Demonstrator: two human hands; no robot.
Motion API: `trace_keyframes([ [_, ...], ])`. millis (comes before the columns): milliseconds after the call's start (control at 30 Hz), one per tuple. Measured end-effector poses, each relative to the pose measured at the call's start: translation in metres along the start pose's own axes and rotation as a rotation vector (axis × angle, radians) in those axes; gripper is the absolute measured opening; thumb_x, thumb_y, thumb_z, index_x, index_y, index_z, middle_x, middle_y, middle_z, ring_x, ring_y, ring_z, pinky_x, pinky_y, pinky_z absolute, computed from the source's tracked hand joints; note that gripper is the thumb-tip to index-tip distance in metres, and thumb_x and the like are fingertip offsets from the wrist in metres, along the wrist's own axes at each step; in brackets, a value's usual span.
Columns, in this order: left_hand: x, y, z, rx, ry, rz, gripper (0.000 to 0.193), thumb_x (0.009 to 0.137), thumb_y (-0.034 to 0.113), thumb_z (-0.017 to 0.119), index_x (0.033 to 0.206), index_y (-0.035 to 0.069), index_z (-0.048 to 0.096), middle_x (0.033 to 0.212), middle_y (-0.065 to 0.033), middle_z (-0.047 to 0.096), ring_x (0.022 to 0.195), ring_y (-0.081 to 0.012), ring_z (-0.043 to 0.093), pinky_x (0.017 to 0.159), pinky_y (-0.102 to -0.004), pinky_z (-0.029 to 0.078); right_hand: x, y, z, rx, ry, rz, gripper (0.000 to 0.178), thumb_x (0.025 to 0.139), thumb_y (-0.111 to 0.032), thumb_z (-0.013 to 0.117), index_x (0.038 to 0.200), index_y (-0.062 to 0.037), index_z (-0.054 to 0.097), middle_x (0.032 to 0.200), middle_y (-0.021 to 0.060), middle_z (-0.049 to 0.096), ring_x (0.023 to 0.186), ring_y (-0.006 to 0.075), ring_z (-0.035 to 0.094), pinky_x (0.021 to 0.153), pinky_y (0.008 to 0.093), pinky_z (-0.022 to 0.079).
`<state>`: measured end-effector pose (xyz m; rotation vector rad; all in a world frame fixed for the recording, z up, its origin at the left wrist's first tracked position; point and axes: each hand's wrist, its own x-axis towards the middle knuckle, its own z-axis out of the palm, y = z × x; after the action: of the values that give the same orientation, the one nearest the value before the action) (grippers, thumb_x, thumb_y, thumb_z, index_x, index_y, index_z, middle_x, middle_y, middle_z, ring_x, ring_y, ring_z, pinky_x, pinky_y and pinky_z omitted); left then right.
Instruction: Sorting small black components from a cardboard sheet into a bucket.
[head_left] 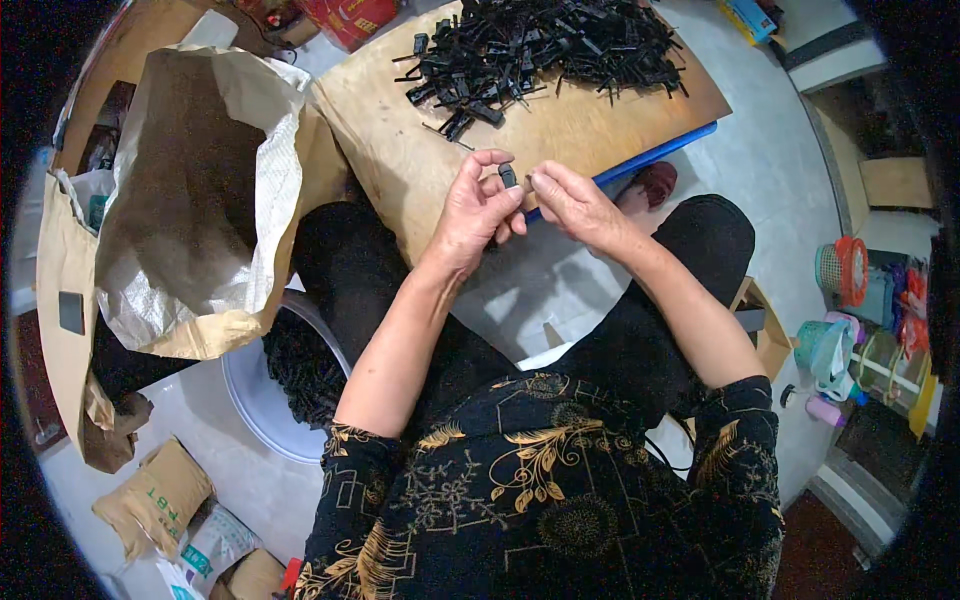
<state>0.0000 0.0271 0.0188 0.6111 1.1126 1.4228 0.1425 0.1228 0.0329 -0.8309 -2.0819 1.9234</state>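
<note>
Your left hand (478,208) pinches a small black clip (508,176) at its fingertips, your right hand (572,203) closes narrow fingers right beside it, and the big pile of black parts (540,50) past your fingers looks mostly left to do.

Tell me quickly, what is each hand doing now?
Left hand: closed on a small black part, pinched in its fingertips.
Right hand: fingers pinched at the same part; grip unclear.
</note>
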Motion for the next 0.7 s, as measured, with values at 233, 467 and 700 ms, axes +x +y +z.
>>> trace_keyframes([
  [233, 0.003, -0.002, 0.007, 0.271, 0.046, 0.034, 0.034, 0.082, 0.001, 0.055, 0.112, 0.004, 0.038, 0.069, -0.0023, 0.051, 0.05, -0.0079, 0.051, 0.041, -0.0198, 0.037, 0.01, 0.011, 0.004, -0.031, -0.072, -0.004, 0.026, 0.094, -0.029, 0.039, 0.087, -0.0054, 0.048, 0.064, -0.0011, 0.043, 0.057, 0.0078, 0.04, 0.053, 0.0235, 0.035],
  [467, 0.011, -0.018, 0.003, 0.514, 0.169, 0.151, 0.031, 0.08, 0.001, 0.055, 0.107, 0.005, 0.039, 0.07, -0.007, 0.053, 0.055, -0.0128, 0.054, 0.049, -0.0273, 0.043, 0.017, 0.016, 0.009, -0.162, 0.022, -0.037, 0.023, 0.091, -0.022, 0.041, 0.087, -0.0006, 0.049, 0.068, 0.0106, 0.051, 0.063, 0.0215, 0.051, 0.06, 0.0331, 0.042],
  [700, 0.019, -0.027, 0.004, 0.839, 0.385, 0.335, 0.028, 0.079, 0.004, 0.054, 0.103, 0.006, 0.041, 0.076, -0.0202, 0.056, 0.067, -0.0349, 0.06, 0.057, -0.0385, 0.046, 0.037, 0.04, 0.022, -0.188, 0.115, -0.145, 0.023, 0.094, -0.022, 0.039, 0.085, -0.0032, 0.048, 0.065, -0.0007, 0.043, 0.061, 0.0087, 0.042, 0.056, 0.0248, 0.038],
])
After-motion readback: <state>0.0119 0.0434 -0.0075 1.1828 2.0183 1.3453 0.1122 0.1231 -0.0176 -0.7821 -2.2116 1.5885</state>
